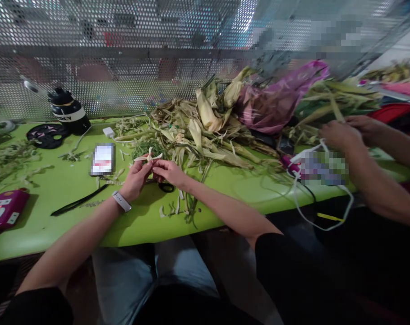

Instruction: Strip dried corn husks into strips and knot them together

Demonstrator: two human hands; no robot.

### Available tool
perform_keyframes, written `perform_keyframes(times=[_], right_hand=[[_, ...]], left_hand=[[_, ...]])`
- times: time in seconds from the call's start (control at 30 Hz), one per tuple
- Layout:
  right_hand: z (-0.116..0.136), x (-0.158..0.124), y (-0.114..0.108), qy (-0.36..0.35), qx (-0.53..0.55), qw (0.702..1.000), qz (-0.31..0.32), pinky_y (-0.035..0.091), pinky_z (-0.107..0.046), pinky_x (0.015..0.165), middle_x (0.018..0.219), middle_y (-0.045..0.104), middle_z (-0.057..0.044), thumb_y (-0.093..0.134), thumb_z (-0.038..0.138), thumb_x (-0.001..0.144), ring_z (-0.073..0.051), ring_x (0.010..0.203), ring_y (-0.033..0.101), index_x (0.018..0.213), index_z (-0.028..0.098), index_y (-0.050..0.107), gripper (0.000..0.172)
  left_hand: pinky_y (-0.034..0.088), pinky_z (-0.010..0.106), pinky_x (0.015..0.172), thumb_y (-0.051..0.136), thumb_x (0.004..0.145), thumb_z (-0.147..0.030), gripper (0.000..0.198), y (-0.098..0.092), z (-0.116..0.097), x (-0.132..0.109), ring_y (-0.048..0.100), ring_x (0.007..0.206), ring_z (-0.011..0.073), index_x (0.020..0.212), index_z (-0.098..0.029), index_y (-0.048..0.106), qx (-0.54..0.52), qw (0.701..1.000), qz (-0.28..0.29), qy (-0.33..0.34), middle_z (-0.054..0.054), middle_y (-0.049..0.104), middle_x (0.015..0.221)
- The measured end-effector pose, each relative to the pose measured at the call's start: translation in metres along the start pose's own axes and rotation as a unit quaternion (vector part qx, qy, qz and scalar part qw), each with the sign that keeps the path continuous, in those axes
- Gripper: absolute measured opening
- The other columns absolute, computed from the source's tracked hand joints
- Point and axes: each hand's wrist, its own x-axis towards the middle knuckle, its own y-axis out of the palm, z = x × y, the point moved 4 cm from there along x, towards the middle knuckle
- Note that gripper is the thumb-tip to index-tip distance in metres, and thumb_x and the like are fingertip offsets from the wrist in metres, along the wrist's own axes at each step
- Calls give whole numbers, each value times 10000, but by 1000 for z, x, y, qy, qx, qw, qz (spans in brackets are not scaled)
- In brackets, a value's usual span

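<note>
Pale corn husk strips (149, 157), fanned out like a small flower, stand up between my fingertips. My left hand (136, 179), a white watch band on its wrist, pinches them from the left. From the other side my right hand (170, 173) closes its fingers at the base of the same strips. What lies under the fingertips is too small to make out. Just behind my hands sits a clump of thin green shreds (150, 147). A black ring (166, 187) lies beneath my right hand, and cut husk bits (177, 207) are scattered nearer the table edge.
Dried corn husks (208, 113) heap up at the back, beside a pink plastic bag (265, 108). Leftward are a phone (102, 159), a black strap (78, 201), a dark bottle (67, 110) and a magenta power block (7, 209). Another person's hands (347, 135) work at right, near white cords (297, 194).
</note>
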Motion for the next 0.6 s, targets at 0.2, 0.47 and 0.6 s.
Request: perform_keyframes(times=[0.2,0.47,0.6], right_hand=[[-4,1,-1,-6,-28,999,39,385,-206,505,615,573,58,662,416,805,-69,499,496,754,181,506,286],[-5,0,3,-6,-26,995,94,374,-193,500,622,581,53,697,413,788,-73,527,521,747,175,518,300],[2,5,-17,14,-21,999,44,346,-189,461,626,620,26,706,410,784,-71,499,518,765,162,588,275]], left_hand=[[535,241,721,806,726,-380,519,-2,1,-1,650,815,127,1171,-170,640,29,1000,-8,-2,62,727,1079],[550,298,835,794,743,-307,508,-6,0,4,691,984,199,1188,-128,627,18,1000,-10,-21,118,739,1102],[550,279,827,761,760,-250,414,-11,-10,8,698,926,169,1139,-122,652,36,999,-26,-31,109,745,1066]])
